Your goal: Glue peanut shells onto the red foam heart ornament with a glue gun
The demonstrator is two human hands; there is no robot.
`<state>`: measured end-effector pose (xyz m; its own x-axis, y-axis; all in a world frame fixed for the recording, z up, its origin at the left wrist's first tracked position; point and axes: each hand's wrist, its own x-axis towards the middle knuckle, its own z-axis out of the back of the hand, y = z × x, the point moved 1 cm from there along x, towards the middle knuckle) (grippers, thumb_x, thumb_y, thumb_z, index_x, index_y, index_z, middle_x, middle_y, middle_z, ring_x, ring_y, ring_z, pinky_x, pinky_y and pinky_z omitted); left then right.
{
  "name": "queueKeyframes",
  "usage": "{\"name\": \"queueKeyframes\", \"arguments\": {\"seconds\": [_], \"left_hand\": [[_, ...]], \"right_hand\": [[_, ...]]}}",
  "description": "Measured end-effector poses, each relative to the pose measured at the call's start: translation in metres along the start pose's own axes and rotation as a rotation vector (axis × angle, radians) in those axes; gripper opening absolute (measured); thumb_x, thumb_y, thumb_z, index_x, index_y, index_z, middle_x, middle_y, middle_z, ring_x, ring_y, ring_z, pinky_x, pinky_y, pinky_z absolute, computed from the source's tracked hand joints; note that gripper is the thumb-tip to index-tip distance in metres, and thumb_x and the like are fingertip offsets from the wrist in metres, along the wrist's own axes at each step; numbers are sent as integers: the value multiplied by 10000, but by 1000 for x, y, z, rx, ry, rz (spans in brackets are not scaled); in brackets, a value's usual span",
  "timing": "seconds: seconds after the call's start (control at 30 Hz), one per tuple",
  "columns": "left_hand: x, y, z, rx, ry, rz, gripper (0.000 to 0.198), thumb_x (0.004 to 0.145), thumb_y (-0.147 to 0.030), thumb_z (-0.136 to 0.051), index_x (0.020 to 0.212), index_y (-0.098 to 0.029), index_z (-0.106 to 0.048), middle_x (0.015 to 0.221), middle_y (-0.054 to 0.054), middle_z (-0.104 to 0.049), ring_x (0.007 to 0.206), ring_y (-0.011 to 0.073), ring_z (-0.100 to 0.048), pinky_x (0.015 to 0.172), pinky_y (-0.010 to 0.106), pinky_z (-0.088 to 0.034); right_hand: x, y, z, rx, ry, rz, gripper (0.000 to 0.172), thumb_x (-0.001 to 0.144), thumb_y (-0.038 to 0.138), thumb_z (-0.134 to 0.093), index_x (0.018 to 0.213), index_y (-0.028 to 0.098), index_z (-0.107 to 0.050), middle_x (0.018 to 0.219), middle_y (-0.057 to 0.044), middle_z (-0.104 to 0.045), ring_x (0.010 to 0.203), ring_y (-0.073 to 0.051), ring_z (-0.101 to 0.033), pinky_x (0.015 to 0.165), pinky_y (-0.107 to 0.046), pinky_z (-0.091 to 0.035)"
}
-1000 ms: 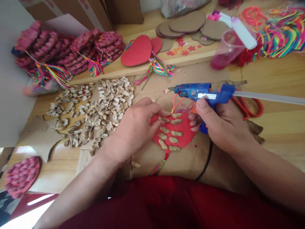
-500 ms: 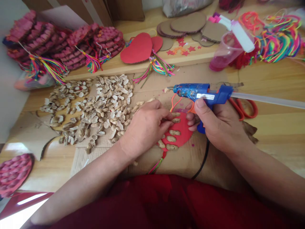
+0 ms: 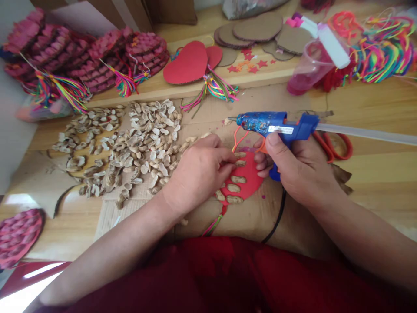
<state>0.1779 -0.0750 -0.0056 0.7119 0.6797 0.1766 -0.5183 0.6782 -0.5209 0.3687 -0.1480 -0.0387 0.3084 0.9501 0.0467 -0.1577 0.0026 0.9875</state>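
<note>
Fingers (image 3: pixel 224 157) of your left hand (image 3: pixel 200 169) are bent, with the tips down on a peanut shell (image 3: pixel 240 163) at the upper edge of the red heart (image 3: pixel 250 176); you cannot tell whether they pinch the shell or only press it. Your right hand (image 3: pixel 293 167) is clenched around the grip of the blue glue gun (image 3: pixel 276 125), thumb on top, nozzle pointing left above the heart. The heart lies at frame centre on a cardboard sheet (image 3: pixel 257 217), between both hands, with several shells already in rows on it. A glue stick (image 3: pixel 365 133) projects from the gun's rear toward the right edge. The loose shell pile (image 3: pixel 140 148) sits just left of your left hand. Orange scissors (image 3: pixel 342 145) lie on the tabletop (image 3: pixel 374 108) behind your right hand.
</note>
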Motion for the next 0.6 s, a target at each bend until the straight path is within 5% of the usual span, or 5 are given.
{"name": "queueKeyframes", "arguments": {"seconds": [0.6], "left_hand": [[3,-5,5,135,78,-55,153,922,-141,-697,949,-224,-822,923,36,-668,810,156,-645,762,288,-516]], "right_hand": [[0,3,-1,19,-26,-42,399,956,638,-655,876,251,-707,701,-15,-728,534,-159,-689,461,-284,-583]]}}
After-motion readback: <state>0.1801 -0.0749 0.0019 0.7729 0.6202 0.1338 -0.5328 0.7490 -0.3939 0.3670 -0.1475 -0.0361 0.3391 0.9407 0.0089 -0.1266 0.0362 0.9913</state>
